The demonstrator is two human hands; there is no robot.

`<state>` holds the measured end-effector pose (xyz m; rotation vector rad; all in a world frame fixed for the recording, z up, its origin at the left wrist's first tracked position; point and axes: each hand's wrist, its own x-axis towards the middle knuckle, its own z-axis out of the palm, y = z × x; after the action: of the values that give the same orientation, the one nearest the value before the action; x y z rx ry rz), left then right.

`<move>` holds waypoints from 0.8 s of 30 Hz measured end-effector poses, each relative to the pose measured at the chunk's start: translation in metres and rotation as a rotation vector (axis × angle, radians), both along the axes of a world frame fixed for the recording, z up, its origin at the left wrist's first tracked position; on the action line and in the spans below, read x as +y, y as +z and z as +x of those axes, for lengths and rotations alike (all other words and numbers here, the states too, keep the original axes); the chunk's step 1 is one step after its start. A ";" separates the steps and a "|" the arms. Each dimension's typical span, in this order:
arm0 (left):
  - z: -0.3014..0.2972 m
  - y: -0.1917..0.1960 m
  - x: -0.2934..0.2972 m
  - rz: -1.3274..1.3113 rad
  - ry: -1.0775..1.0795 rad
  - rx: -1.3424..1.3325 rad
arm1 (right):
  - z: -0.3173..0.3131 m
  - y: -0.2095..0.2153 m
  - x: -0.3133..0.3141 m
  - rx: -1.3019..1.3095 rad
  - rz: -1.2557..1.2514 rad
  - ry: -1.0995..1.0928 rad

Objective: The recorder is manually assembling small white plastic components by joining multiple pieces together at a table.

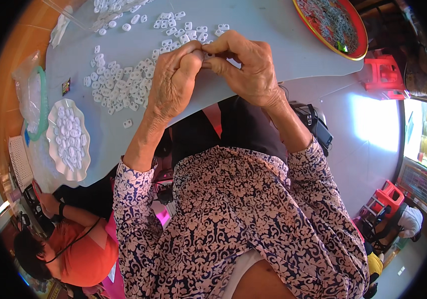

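Note:
Close together over the table, my left hand (176,79) and my right hand (246,70) meet at the fingertips. Both are closed in a pinch, with thumbs pressed against fingers. Whatever sits between them is small and hidden by the fingers. Beneath and to the left of my hands lies a loose spread of small white plastic pieces (118,85), many with two holes. More of these white pieces (171,22) are scattered just beyond my fingers. A single white piece (127,123) rests apart, near the table's front edge.
A scalloped white dish (53,137) of white oval pieces stands at the left, beside a clear plastic bag (28,94) and a green ring (44,104). A red-rimmed tray (364,42) of small metal parts is at the far right. Red stools (383,74) and a seated person (81,249) are nearby.

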<state>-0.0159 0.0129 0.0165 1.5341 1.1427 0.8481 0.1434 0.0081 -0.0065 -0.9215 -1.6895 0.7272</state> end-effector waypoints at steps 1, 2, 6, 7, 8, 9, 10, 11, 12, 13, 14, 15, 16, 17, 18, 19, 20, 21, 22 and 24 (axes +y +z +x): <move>0.000 -0.001 0.000 0.029 0.004 -0.011 | 0.001 0.000 0.000 0.001 0.017 0.010; 0.001 -0.002 -0.001 0.058 0.007 -0.022 | 0.002 0.003 0.000 0.001 0.012 0.007; 0.000 0.004 0.002 0.076 0.040 0.016 | 0.002 0.003 0.006 0.254 -0.316 0.149; 0.002 0.005 0.001 0.057 0.052 0.011 | 0.003 0.001 0.007 0.425 -0.411 0.246; 0.003 0.006 0.001 0.038 0.065 0.005 | 0.004 0.001 0.008 0.422 -0.411 0.247; 0.003 0.005 0.001 0.040 0.067 0.002 | 0.005 0.003 0.008 0.406 -0.443 0.231; 0.004 0.006 0.001 0.044 0.062 -0.002 | 0.006 0.005 0.007 0.392 -0.475 0.214; 0.004 0.007 0.002 0.049 0.057 -0.005 | 0.007 0.006 0.008 0.389 -0.473 0.216; 0.004 0.007 0.002 0.053 0.060 -0.007 | 0.008 0.007 0.009 0.353 -0.486 0.217; 0.004 0.007 0.002 0.058 0.055 -0.002 | 0.009 0.007 0.010 0.316 -0.496 0.215; 0.004 0.007 0.003 0.065 0.050 0.003 | 0.010 0.008 0.011 0.312 -0.491 0.216; 0.004 0.009 0.004 0.073 0.051 0.000 | 0.011 0.009 0.012 0.331 -0.505 0.221; 0.005 0.008 0.003 0.068 0.043 0.008 | 0.011 0.008 0.011 0.349 -0.521 0.225; 0.005 0.008 0.004 0.065 0.033 0.016 | 0.012 0.007 0.011 0.343 -0.514 0.226; 0.006 0.008 0.004 0.106 0.029 0.032 | 0.013 0.007 0.011 0.349 -0.529 0.214; 0.005 0.006 0.004 0.149 0.039 0.027 | 0.011 0.007 0.013 0.358 -0.540 0.211; 0.004 0.004 0.003 0.194 0.050 0.022 | 0.009 0.009 0.013 0.361 -0.551 0.219; 0.001 0.001 0.002 0.176 0.035 0.016 | 0.007 0.009 0.011 0.357 -0.551 0.209; 0.002 0.004 0.003 0.172 0.014 -0.002 | 0.007 0.010 0.011 0.350 -0.548 0.191; 0.000 0.007 0.001 0.159 -0.008 -0.009 | 0.006 0.003 0.010 0.385 -0.560 0.174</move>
<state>-0.0158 0.0143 0.0231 1.6617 1.0832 0.9580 0.1494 0.0181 -0.0032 -0.9367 -1.2485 1.4439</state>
